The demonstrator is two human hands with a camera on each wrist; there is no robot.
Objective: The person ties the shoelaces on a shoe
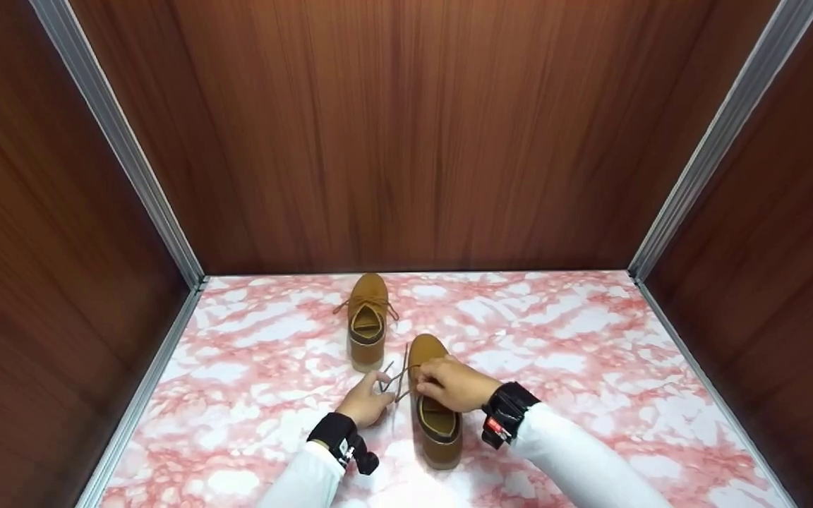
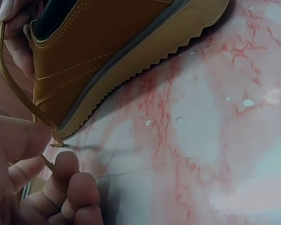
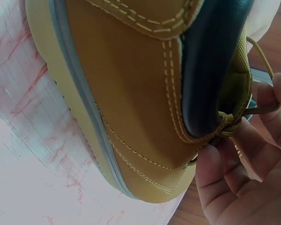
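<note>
A tan lace-up shoe (image 1: 442, 450), dark-lined at the collar, stands on the marbled surface with its toe pointing away. On its right side, my right hand (image 1: 452, 384) reaches over the lacing. Its thumb and finger pinch a brown shoelace (image 3: 260, 110) close to the eyelets. To the shoe's left is my left hand (image 1: 366, 401), with curled fingers holding lace near the shoe. In the left wrist view, one shoelace (image 2: 15, 88) runs from the right hand down toward the left thumb. The exact lace crossing is partly hidden by fingers.
A matching tan shoe (image 1: 370, 288) stands farther back to the left, its laces tied in a bow. The pink-and-white marbled tabletop (image 1: 555, 339) is bounded by brown wood-grain panels (image 1: 406, 141) at the back and both sides.
</note>
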